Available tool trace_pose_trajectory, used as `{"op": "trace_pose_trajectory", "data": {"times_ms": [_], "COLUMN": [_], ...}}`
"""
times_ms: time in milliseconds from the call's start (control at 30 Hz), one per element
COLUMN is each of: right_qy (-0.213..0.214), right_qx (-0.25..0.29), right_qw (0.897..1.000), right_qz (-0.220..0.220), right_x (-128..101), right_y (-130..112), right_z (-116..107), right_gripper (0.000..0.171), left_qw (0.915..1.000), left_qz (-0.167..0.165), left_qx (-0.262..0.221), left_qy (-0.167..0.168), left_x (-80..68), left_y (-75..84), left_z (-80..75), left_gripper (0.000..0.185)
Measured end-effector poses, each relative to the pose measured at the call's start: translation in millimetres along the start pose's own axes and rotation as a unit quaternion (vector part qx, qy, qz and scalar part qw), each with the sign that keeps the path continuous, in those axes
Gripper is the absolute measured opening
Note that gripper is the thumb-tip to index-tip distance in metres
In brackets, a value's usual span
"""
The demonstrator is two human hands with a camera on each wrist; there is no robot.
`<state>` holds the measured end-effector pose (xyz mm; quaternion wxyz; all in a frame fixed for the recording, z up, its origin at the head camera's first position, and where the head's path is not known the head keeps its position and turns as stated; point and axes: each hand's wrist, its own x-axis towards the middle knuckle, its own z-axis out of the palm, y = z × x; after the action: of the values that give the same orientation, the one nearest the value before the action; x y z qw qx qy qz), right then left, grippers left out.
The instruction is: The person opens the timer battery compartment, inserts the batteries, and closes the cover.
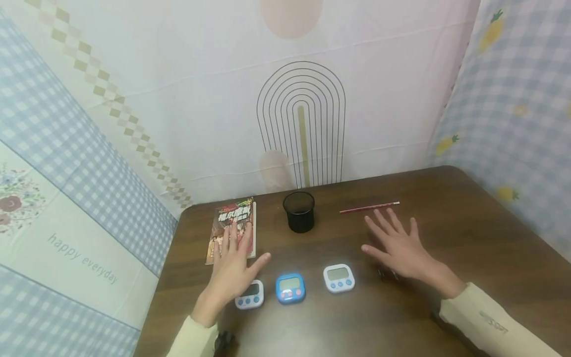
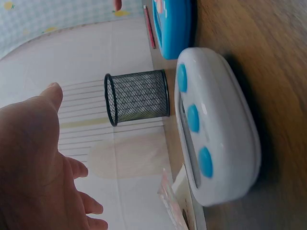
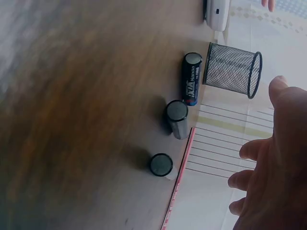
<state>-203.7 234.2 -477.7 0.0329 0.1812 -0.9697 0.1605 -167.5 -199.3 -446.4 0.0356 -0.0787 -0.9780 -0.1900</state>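
Left hand (image 1: pixel 232 272) being held above left white timer (image 1: pixel 250 301), right hand (image 1: pixel 403 252) above apparent batteries (image 3: pixel 191 79); fingers being spread, nothing being gripped. Blue timer (image 1: pixel 290 288), right white timer (image 1: pixel 339 278) being displayed face-up, as if for reading.

- Head: high at the near side, facing down across the table (image 1: pixel 379 322) to the far wall (image 1: pixel 200 124).
- Left wrist: low, sideways, close by the left timer (image 2: pixel 218 125), facing far.
- Right wrist: low, sideways, near the batteries (image 3: pixel 190 79), facing far.
- Both wrist views share cup (image 2: pixel 139 96) and pencil (image 3: pixel 178 184).
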Motion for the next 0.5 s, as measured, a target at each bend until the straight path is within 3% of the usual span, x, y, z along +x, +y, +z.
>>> {"op": "trace_pose_trajectory", "data": {"times_ms": [500], "right_qy": [-0.005], "right_qx": [0.025], "right_qw": [1.000], "right_qz": [-0.004], "right_x": [-4], "right_y": [-13], "right_z": [-4], "right_gripper": [0.084], "left_qw": [0.9998], "left_qz": [0.012], "left_qx": [-0.013], "left_qy": [0.001], "left_x": [-0.5], "left_y": [12.8], "left_z": [2.8], "left_gripper": [0.096]}}
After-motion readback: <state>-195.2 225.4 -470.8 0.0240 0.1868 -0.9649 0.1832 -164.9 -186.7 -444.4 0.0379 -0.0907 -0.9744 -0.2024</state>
